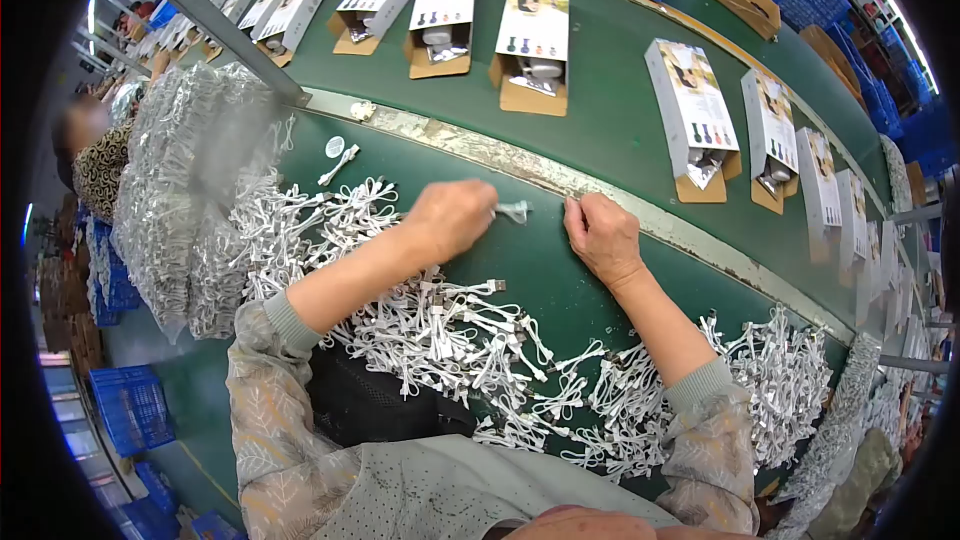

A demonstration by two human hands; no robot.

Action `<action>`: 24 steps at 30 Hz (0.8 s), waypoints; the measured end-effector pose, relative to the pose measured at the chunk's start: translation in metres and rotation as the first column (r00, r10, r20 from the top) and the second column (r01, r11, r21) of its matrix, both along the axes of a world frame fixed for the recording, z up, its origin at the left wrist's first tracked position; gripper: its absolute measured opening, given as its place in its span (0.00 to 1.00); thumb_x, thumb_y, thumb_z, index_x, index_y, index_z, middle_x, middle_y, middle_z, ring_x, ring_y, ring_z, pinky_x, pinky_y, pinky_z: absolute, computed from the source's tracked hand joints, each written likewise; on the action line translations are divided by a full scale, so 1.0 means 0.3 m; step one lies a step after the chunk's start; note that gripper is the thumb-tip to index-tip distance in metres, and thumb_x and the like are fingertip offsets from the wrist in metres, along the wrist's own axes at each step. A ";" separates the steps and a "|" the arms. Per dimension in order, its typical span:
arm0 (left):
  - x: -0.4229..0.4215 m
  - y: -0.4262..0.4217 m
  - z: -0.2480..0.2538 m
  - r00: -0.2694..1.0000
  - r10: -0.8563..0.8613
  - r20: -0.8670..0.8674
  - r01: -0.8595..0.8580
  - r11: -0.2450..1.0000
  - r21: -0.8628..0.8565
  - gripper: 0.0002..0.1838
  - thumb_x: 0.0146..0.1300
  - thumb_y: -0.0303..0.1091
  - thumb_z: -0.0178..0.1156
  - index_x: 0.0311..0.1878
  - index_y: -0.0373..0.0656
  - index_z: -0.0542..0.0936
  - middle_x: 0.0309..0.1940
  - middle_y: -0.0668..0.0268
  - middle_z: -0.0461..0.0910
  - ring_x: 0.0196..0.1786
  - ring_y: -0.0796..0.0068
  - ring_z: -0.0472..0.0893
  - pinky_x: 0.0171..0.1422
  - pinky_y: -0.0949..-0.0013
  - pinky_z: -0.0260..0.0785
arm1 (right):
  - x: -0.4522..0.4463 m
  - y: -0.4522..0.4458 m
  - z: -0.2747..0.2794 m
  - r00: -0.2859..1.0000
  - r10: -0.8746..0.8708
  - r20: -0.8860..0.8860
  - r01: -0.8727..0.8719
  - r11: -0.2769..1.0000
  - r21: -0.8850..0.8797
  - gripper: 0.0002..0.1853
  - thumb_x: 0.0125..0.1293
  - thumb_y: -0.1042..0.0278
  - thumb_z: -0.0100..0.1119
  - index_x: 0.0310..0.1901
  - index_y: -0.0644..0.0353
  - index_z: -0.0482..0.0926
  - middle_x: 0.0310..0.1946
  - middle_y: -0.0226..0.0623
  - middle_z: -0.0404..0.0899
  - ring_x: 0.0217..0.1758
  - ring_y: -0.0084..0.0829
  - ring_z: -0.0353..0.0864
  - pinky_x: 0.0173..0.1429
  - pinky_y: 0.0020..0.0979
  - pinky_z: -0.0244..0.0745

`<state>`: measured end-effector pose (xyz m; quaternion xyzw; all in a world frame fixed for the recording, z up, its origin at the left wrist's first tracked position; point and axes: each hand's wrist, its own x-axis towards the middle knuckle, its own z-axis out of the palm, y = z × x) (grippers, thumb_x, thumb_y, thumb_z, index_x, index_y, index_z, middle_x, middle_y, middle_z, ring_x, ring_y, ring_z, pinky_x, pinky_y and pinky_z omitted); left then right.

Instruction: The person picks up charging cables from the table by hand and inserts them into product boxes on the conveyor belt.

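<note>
My left hand [452, 220] is closed around one end of a short white USB cable [514, 211], whose looped part sticks out to the right over the green bench. To the right of it, my right hand [606, 238] is curled into a fist near the metal rail; whatever lies inside the fingers, if anything, is hidden. A large heap of white USB cables [440, 332] spreads under and below my left forearm. More bundled cables [775, 380] lie beside my right forearm. One separate cable [339, 165] rests at the upper left, near a round clear sticker.
Beyond the metal rail [450, 137], open printed boxes [533, 35] with items inside stand on the green conveyor [610, 50]. Plastic bags of cables [185, 200] are piled on the left, below a metal post [215, 20]. Another person [100, 145] is at far left.
</note>
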<state>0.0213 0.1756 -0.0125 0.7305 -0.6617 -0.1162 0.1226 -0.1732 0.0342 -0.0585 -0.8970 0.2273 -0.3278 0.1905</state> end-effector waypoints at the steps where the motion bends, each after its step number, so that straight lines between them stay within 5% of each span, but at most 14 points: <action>1: 0.035 -0.014 0.017 0.994 0.069 -0.080 -0.078 0.990 -0.115 0.04 0.56 0.30 0.61 0.33 0.41 0.78 0.28 0.56 0.79 0.31 0.55 0.80 0.37 0.57 0.73 | -0.002 0.001 -0.001 1.000 -0.001 0.002 0.001 1.000 0.001 0.13 0.59 0.69 0.61 0.21 0.58 0.69 0.16 0.39 0.71 0.20 0.41 0.75 0.25 0.38 0.71; 4: 0.233 -0.169 0.043 0.845 0.501 -0.187 -0.527 0.839 -0.136 0.08 0.56 0.32 0.61 0.32 0.36 0.81 0.26 0.54 0.82 0.31 0.60 0.84 0.40 0.62 0.75 | -0.003 0.001 -0.003 1.000 -0.005 -0.026 0.005 1.000 0.008 0.13 0.59 0.69 0.61 0.21 0.58 0.69 0.17 0.39 0.71 0.20 0.41 0.75 0.25 0.38 0.70; 6: 0.332 -0.265 -0.013 0.829 0.550 -0.103 -0.558 0.800 -0.219 0.10 0.54 0.34 0.63 0.32 0.36 0.81 0.26 0.55 0.83 0.32 0.60 0.84 0.41 0.62 0.75 | -0.004 0.002 0.000 1.000 -0.002 -0.031 0.002 1.000 0.012 0.13 0.59 0.69 0.61 0.21 0.58 0.69 0.17 0.39 0.71 0.20 0.41 0.75 0.25 0.38 0.70; 8: 0.359 -0.380 -0.041 0.774 0.583 -0.248 -0.624 0.768 -0.142 0.09 0.51 0.34 0.62 0.30 0.37 0.82 0.29 0.50 0.82 0.38 0.51 0.82 0.49 0.55 0.72 | -0.004 -0.001 0.004 0.999 -0.001 -0.034 0.002 1.000 0.012 0.13 0.58 0.69 0.61 0.22 0.58 0.69 0.17 0.39 0.71 0.20 0.41 0.75 0.25 0.38 0.70; 11: 0.336 -0.506 -0.094 0.782 0.552 -0.289 -0.616 0.755 -0.226 0.18 0.54 0.36 0.64 0.45 0.35 0.81 0.37 0.54 0.84 0.42 0.60 0.84 0.50 0.63 0.73 | -0.001 0.002 0.005 0.999 -0.001 -0.036 0.001 1.000 0.012 0.12 0.58 0.69 0.61 0.22 0.58 0.69 0.18 0.39 0.72 0.20 0.41 0.75 0.25 0.38 0.71; 14: 0.255 -0.518 -0.101 0.817 0.423 -0.392 -0.514 0.843 -0.161 0.25 0.55 0.38 0.65 0.55 0.36 0.77 0.47 0.53 0.82 0.50 0.58 0.81 0.56 0.62 0.72 | -0.005 -0.002 0.005 0.999 0.004 -0.041 -0.003 1.000 0.019 0.12 0.59 0.69 0.61 0.22 0.58 0.69 0.18 0.39 0.72 0.21 0.40 0.75 0.26 0.37 0.71; 16: 0.175 -0.410 -0.048 0.964 0.102 -0.244 -0.153 0.968 -0.200 0.27 0.56 0.38 0.65 0.58 0.36 0.74 0.52 0.52 0.79 0.54 0.55 0.79 0.60 0.60 0.70 | -0.004 -0.002 0.007 1.000 0.009 -0.028 -0.008 1.000 0.026 0.12 0.59 0.69 0.61 0.22 0.59 0.69 0.18 0.39 0.72 0.21 0.40 0.76 0.26 0.37 0.72; 17: 0.105 -0.336 0.056 0.950 0.074 -0.303 -0.066 0.997 0.036 0.26 0.56 0.38 0.65 0.57 0.36 0.74 0.54 0.51 0.77 0.57 0.55 0.77 0.63 0.60 0.68 | -0.006 -0.003 0.006 1.000 0.008 -0.029 -0.007 1.000 0.025 0.12 0.59 0.69 0.61 0.22 0.59 0.69 0.19 0.39 0.73 0.22 0.40 0.76 0.26 0.37 0.72; 18: 0.061 -0.250 0.070 0.945 -0.046 -0.325 0.058 0.998 0.029 0.26 0.55 0.38 0.66 0.55 0.37 0.75 0.54 0.51 0.77 0.58 0.55 0.76 0.63 0.60 0.68 | -0.008 -0.002 0.006 1.000 0.007 -0.029 -0.007 1.000 0.021 0.12 0.59 0.69 0.61 0.22 0.59 0.69 0.19 0.39 0.73 0.22 0.40 0.76 0.27 0.37 0.73; 21: -0.093 -0.022 0.228 0.926 -0.232 -0.298 0.333 0.872 0.360 0.32 0.49 0.41 0.70 0.57 0.42 0.73 0.57 0.54 0.72 0.59 0.54 0.73 0.63 0.59 0.68 | -0.008 -0.002 0.002 1.000 0.015 -0.026 -0.015 1.000 0.012 0.12 0.59 0.68 0.61 0.22 0.59 0.69 0.19 0.39 0.73 0.22 0.39 0.77 0.27 0.37 0.73; 24: -0.222 0.159 0.240 0.844 -0.352 -0.404 0.523 0.706 0.477 0.36 0.46 0.37 0.73 0.60 0.45 0.70 0.57 0.55 0.69 0.58 0.55 0.74 0.60 0.58 0.70 | -0.011 -0.003 0.005 0.999 0.014 -0.029 -0.013 1.000 0.010 0.12 0.59 0.68 0.61 0.22 0.59 0.69 0.19 0.39 0.73 0.22 0.40 0.77 0.27 0.37 0.73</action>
